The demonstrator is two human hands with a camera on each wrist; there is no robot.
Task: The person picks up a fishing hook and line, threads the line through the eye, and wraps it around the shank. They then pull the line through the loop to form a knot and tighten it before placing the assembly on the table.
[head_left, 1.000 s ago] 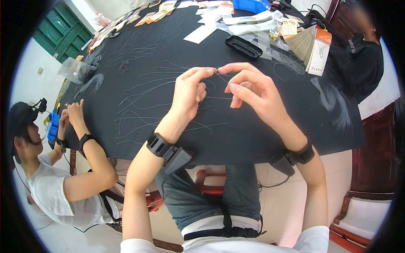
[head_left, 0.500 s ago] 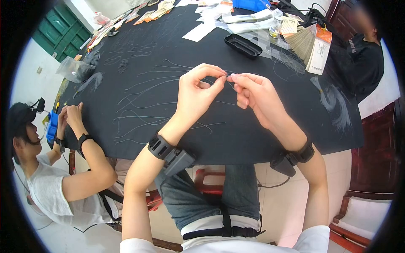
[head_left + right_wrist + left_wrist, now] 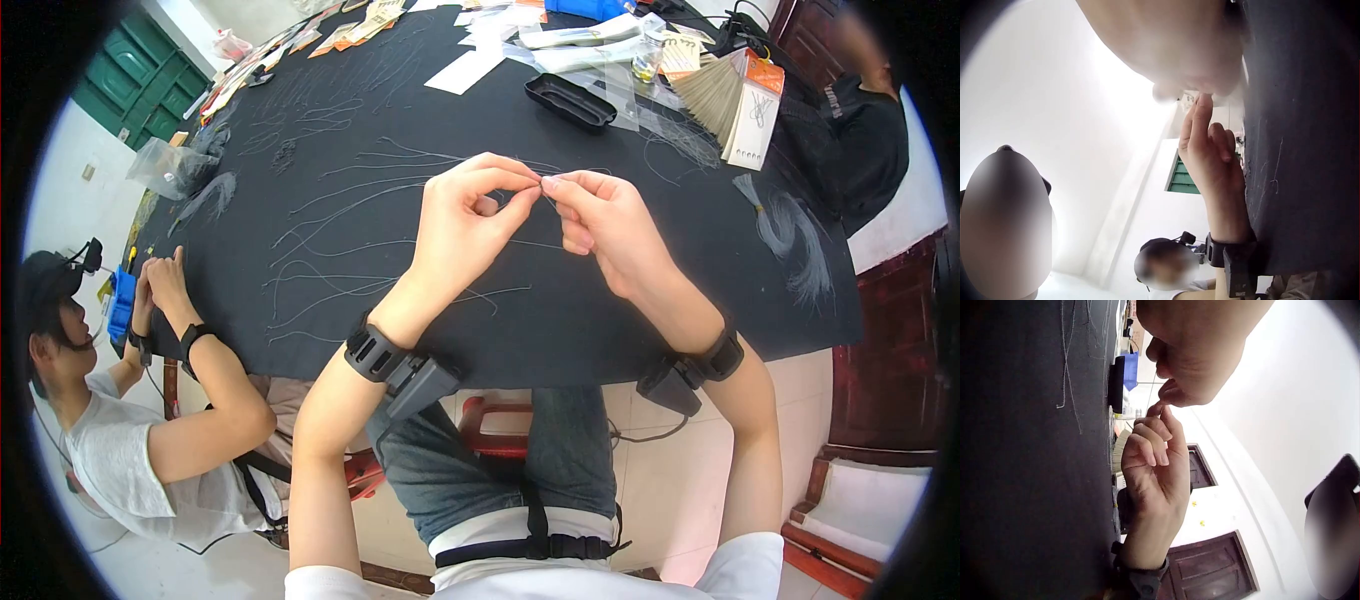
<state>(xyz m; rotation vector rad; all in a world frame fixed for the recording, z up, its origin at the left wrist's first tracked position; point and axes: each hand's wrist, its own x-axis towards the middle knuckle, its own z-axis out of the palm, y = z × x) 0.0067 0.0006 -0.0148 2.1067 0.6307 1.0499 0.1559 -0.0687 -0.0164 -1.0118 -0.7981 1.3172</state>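
Over the black table my left hand point(image 3: 460, 215) pinches a thin grey line between thumb and forefinger. My right hand point(image 3: 625, 230) pinches at the same spot, its thumb and forefinger meeting the left fingertips, with its other fingers curled. Part of the line point(image 3: 535, 243) stretches between the hands below the fingertips. A short length of line point(image 3: 1150, 394) also shows by the left fingers in the left wrist view. What lies within the pinch is hidden by the fingertips. Several loose grey lines point(image 3: 350, 240) spread over the cloth to the left of my left hand.
Beyond my hands are a black open case point(image 3: 570, 102), a white card point(image 3: 466, 71) and a fan of cards point(image 3: 745, 110). A bundle of pale line point(image 3: 790, 235) lies at the right. Another person point(image 3: 150, 400) works at the left; someone in black point(image 3: 865, 140) sits at the right.
My right hand has turned from spread, raised fingers to a pinch against the left fingertips. My left forefinger and thumb have shifted slightly right. The last half second shows little movement.
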